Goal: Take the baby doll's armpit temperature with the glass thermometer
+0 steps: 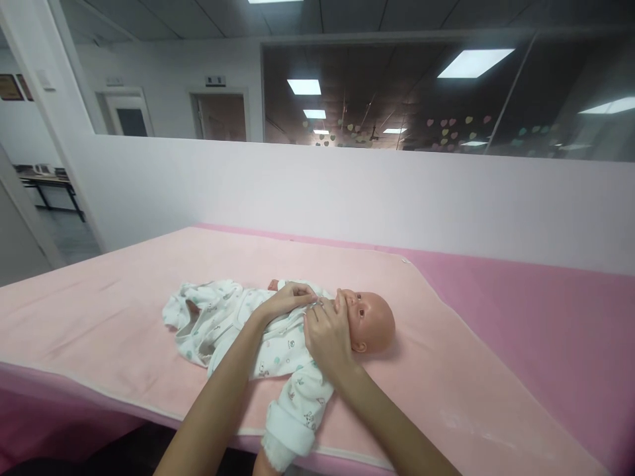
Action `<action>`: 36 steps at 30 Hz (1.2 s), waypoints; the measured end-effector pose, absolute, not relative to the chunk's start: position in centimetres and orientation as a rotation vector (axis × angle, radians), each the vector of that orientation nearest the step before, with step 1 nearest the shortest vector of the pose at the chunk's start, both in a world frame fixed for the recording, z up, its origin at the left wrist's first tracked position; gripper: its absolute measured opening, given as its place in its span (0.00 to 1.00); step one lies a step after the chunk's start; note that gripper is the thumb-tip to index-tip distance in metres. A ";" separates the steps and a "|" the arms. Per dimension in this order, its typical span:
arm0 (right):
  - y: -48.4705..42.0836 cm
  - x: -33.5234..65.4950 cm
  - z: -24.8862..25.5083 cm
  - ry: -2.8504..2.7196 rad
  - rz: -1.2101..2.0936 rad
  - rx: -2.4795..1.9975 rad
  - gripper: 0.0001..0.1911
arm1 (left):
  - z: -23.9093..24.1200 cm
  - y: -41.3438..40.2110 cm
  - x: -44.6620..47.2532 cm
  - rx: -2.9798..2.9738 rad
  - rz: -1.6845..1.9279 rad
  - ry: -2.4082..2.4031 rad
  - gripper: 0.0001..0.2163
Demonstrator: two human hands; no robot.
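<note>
A baby doll (374, 320) lies on its back with its head to the right. It wears a white long-sleeved baby romper (280, 354) with small animal prints. My left hand (290, 299) rests over the chest, its fingers closed at the romper's neckline. Close beside it, my right hand (328, 334) is bent at the collar under the doll's chin, its fingers closed on the cloth there. The fingertips of both hands nearly meet, and the exact bit of cloth between them is hard to make out. One sleeve (292, 420) with a turned-back cuff hangs toward the near edge.
A pale pink mat (471, 390) lies under the doll, over a darker pink cover (546, 311). Behind the table stands a white half wall (347, 192) with glass above it. Far left, through an opening, is a small table (47, 178) with objects on it.
</note>
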State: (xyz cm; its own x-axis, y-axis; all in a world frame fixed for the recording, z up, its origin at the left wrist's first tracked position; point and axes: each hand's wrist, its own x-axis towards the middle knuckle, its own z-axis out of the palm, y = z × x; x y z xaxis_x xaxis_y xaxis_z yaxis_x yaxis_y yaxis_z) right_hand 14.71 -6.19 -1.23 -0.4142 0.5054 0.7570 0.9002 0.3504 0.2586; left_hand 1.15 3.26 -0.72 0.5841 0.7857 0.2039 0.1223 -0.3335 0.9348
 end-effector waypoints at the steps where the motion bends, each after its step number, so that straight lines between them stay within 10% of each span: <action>1: -5.9 14.8 -1.6 -2.008 -0.923 -1.179 0.07 | -0.7 3.2 1.2 1.797 0.848 0.749 0.15; 36: -5.3 16.8 -2.7 -1.828 -0.819 -1.067 0.08 | 0.7 1.9 -0.1 1.940 0.592 0.743 0.12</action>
State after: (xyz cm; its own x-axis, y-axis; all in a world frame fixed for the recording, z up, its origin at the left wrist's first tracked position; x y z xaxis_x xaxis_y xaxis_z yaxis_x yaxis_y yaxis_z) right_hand 16.83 -5.26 -2.69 -0.2802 0.3464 0.8953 0.8985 0.4228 0.1177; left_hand -0.08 1.90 0.71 0.6988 0.7087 0.0970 0.2530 -0.3717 0.8932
